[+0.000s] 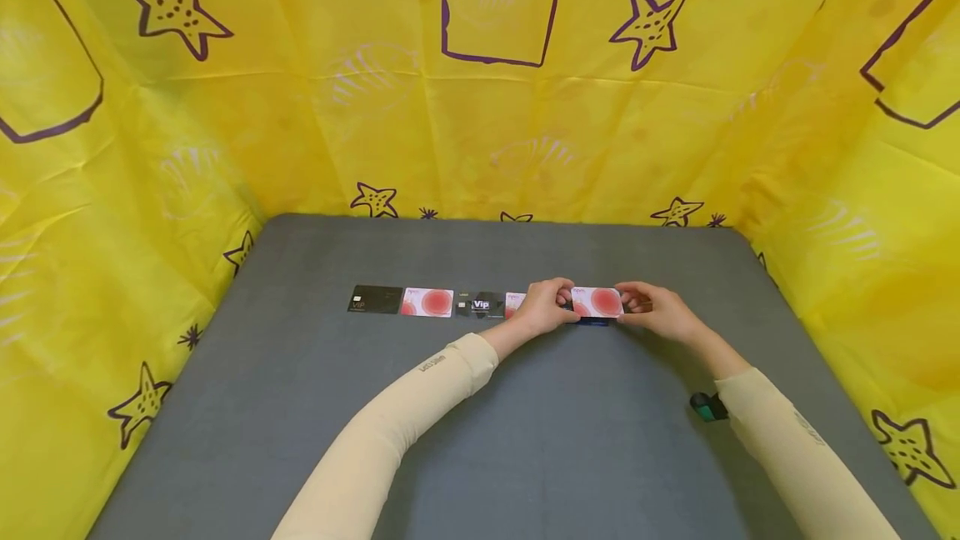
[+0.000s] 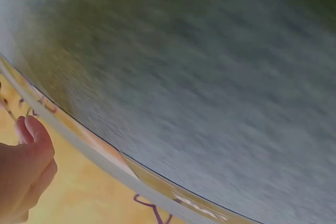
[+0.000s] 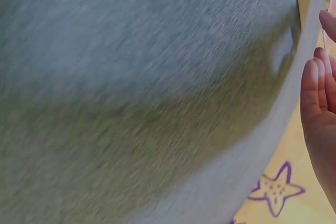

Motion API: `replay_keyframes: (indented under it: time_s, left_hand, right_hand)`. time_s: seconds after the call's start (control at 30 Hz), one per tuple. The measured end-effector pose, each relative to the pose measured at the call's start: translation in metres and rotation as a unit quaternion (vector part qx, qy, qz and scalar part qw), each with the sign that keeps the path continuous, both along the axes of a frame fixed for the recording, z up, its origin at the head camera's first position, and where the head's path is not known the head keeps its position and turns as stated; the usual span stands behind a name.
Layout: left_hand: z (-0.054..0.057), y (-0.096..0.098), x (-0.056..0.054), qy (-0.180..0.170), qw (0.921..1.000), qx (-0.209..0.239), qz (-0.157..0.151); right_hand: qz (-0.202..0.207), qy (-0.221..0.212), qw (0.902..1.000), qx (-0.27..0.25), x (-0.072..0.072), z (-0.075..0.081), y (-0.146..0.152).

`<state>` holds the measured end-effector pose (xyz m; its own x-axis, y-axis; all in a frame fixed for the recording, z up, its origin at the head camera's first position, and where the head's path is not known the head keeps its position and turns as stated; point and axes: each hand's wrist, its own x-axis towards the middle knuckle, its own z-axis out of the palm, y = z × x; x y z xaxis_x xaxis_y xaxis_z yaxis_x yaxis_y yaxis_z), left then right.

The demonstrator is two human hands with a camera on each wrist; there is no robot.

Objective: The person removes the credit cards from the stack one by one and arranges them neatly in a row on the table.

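Note:
A white card with red circles is held up between both hands, its printed face toward me. My left hand pinches its left edge with thumb and fingers. At the opposite edge my right hand grips it the same way. Just below the held card shows the edge of a dark blue card. To the left runs a row: a black VIP card, another red-circled card, a dark patterned Vip card and a red-circled card partly hidden by my left hand.
The cards lie across a grey table. A black and green object shows beside my right sleeve. Yellow cloth with purple starfish drawings surrounds the table at the back and both sides.

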<state>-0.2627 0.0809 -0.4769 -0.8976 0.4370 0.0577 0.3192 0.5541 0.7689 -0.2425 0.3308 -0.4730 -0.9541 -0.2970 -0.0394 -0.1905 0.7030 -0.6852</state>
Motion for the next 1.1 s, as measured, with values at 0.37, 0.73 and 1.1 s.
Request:
replay_keyframes:
  time_s: [0.37, 0.73, 1.1]
  left_hand:
    - [-0.007, 0.022, 0.006, 0.012, 0.9990, -0.042, -0.008]
    - [-0.008, 0.039, 0.006, 0.027, 0.9966, -0.076, -0.018]
    - [-0.009, 0.053, 0.001, 0.019, 0.9950, -0.095, -0.023]
  right_hand:
    - [-0.002, -0.007, 0.9999, 0.008, 0.009, -0.002, 0.021]
    - [-0.004, -0.012, 0.9999, 0.006, 0.011, -0.005, 0.038]
    - [-0.016, -0.027, 0.9995, 0.008, 0.012, -0.007, 0.047]
